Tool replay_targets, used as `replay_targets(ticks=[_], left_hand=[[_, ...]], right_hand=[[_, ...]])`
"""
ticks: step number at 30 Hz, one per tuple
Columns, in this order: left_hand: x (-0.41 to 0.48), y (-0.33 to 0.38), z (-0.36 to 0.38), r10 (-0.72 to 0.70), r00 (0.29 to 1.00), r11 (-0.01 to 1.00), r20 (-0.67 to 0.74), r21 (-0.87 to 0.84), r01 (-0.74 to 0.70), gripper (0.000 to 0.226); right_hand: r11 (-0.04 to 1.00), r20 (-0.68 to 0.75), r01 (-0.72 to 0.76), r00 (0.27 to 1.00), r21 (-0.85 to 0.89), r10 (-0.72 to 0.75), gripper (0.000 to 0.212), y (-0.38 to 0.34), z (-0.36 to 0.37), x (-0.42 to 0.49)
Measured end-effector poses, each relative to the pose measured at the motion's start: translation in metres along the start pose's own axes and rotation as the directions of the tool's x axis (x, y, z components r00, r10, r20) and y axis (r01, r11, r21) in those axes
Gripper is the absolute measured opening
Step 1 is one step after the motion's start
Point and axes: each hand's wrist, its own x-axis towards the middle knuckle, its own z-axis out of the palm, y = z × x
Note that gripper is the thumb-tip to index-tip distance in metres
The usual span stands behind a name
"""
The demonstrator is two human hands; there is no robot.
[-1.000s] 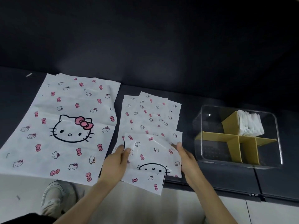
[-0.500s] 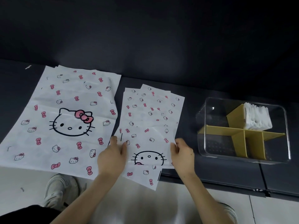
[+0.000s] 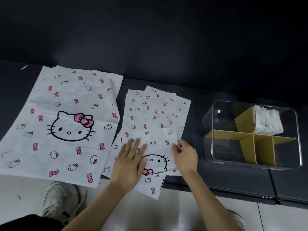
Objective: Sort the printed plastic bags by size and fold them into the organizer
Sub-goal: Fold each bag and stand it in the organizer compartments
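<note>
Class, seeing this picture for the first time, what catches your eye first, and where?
The big cat face on the large bag, spread at the left, strikes first. In the middle, the left hand presses on a small bag while the right hand pinches its right edge. At the right, a clear organizer with yellow dividers holds folded bags in its far right compartment.

One head-worn wide-angle view looks forward and steeply down from over the near edge of the dark matte tabletop [image 3: 196, 87], at arm's reach. Both forearms enter from six o'clock. The left hand [image 3: 130, 162] and right hand [image 3: 185, 155] meet on the small white cat-printed plastic bag [image 3: 158, 144] just below centre. The large white cat-printed plastic bag [image 3: 50, 100] fills nine o'clock, and the clear plastic organizer with yellow dividers [image 3: 233, 152] sits at three. The dark wall [image 3: 150, 30] spans twelve and the pale tiled floor [image 3: 166, 214] six.
</note>
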Motion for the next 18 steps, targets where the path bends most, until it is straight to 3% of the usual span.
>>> replay_targets(ticks=[5,9,13,18], left_hand=[[-0.008,0.001,0.005,0.014,1.0,1.0,-0.009,-0.006,-0.014,0.052],[-0.01,0.004,0.003,0.018,0.999,1.0,-0.033,0.006,-0.018,0.052],[-0.012,0.005,0.003,-0.003,1.0,0.999,-0.017,0.052,0.004,0.052],[0.003,0.0,0.005,0.087,0.996,0.99,0.031,0.107,-0.09,0.051]], right_hand=[[1.0,-0.012,-0.007,1.0,-0.013,0.006,0.044,0.002,0.002,-0.002],[0.999,0.001,-0.033,0.999,-0.026,0.033,0.031,0.005,0.005,-0.001],[0.998,-0.022,-0.035,0.999,-0.053,0.034,0.041,0.001,0.005,-0.003],[0.992,-0.105,-0.103,0.988,0.077,0.111,0.032,0.002,0.0,-0.014]])
